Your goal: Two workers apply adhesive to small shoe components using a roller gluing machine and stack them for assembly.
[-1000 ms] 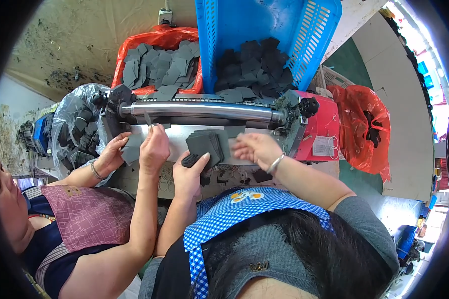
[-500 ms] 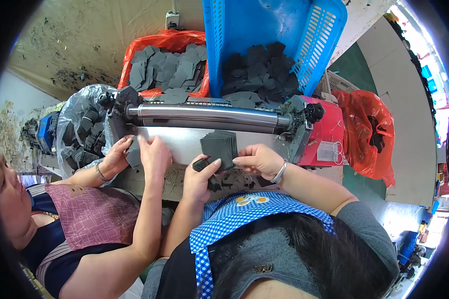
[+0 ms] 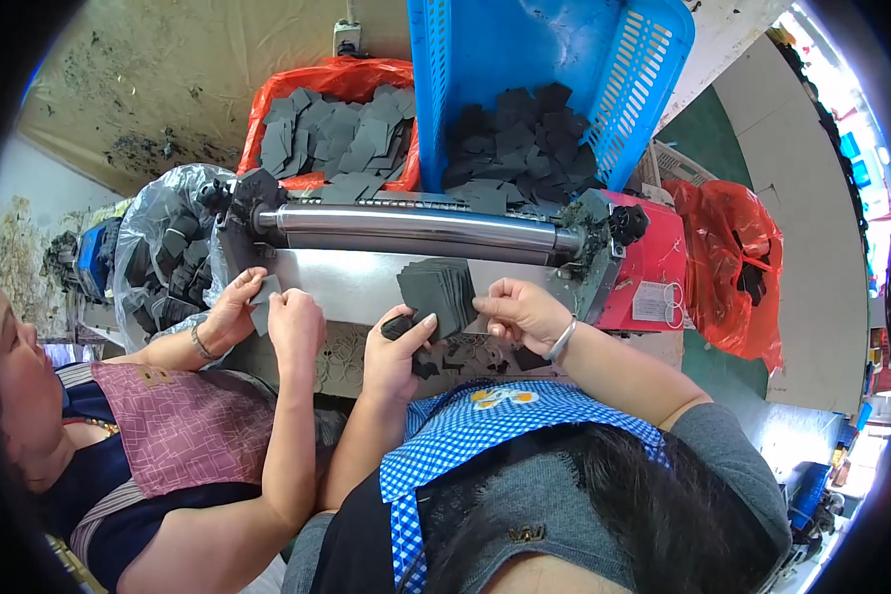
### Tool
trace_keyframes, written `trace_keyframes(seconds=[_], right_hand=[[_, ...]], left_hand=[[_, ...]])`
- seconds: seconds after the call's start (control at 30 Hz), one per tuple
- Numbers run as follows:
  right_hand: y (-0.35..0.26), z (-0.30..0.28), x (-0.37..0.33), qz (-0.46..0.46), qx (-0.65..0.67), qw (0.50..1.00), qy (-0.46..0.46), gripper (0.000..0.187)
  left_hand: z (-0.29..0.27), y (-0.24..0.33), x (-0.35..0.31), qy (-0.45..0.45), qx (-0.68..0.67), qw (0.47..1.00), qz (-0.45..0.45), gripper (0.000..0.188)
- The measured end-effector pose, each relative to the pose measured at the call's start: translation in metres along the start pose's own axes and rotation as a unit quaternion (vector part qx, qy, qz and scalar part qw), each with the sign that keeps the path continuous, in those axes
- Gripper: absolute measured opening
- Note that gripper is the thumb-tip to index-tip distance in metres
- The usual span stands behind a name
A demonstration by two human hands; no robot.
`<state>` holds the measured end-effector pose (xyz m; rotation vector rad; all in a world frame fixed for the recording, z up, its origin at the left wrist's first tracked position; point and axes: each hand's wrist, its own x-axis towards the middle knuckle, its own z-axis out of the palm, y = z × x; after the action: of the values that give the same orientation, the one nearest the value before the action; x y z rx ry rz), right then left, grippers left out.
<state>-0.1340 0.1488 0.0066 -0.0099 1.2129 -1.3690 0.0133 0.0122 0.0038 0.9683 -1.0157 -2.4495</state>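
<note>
My left hand [image 3: 394, 358] grips a thick stack of thin dark grey square pieces [image 3: 436, 295] by its lower left corner, thumb on top. The stack is slightly fanned, with several edges showing. A black ribbed thing [image 3: 397, 326] sits at the fingers of this hand. On the other side, my right hand [image 3: 527, 317] has its fingers curled and pinched at the stack's right edge; whether a single piece is between the fingertips cannot be made out. Behind the stack lies the shiny metal plate [image 3: 351, 282] of a roller machine, below its steel roller [image 3: 416, 226].
At my left, a co-worker's hands [image 3: 295, 322] hold a dark grey piece [image 3: 262, 305]. Behind the machine stand a red-lined container [image 3: 257, 119] and a blue basket [image 3: 643, 69] of grey pieces. A clear bag [image 3: 134, 243] sits left, a red bag [image 3: 708, 238] right.
My right hand has shifted slightly right and up along the stack's edge, while my left hand keeps its hold. The co-worker's right hand has moved down a little beside the piece.
</note>
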Motion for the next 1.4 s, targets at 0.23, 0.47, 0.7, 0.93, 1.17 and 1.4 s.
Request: trace_keyframes(seconds=[0.23, 0.47, 0.7, 0.93, 1.17, 1.4], right_hand=[[0.006, -0.001, 0.0, 0.006, -0.005, 0.999, -0.041, 0.017], [0.002, -0.003, -0.001, -0.027, -0.034, 0.998, 0.033, 0.019], [0.0, 0.005, -0.002, -0.088, 0.011, 0.986, 0.142, 0.02], [0.009, 0.004, 0.004, -0.025, -0.029, 0.999, -0.002, 0.02], [-0.006, -0.01, 0.006, -0.067, 0.082, 0.977, 0.185, 0.024], [0.006, -0.007, 0.005, 0.03, 0.031, 0.999, 0.005, 0.018]], left_hand=[[-0.008, -0.003, 0.004, 0.002, 0.051, 0.999, 0.008, 0.019], [-0.005, -0.001, 0.005, 0.007, 0.052, 0.998, 0.02, 0.014], [-0.005, -0.005, 0.004, 0.025, 0.043, 0.998, 0.031, 0.017], [0.001, -0.007, 0.003, 0.013, 0.041, 0.999, 0.01, 0.015], [-0.003, -0.004, 0.005, 0.055, 0.037, 0.997, 0.038, 0.016], [-0.008, -0.006, 0.009, 0.068, 0.06, 0.994, 0.059, 0.021]])
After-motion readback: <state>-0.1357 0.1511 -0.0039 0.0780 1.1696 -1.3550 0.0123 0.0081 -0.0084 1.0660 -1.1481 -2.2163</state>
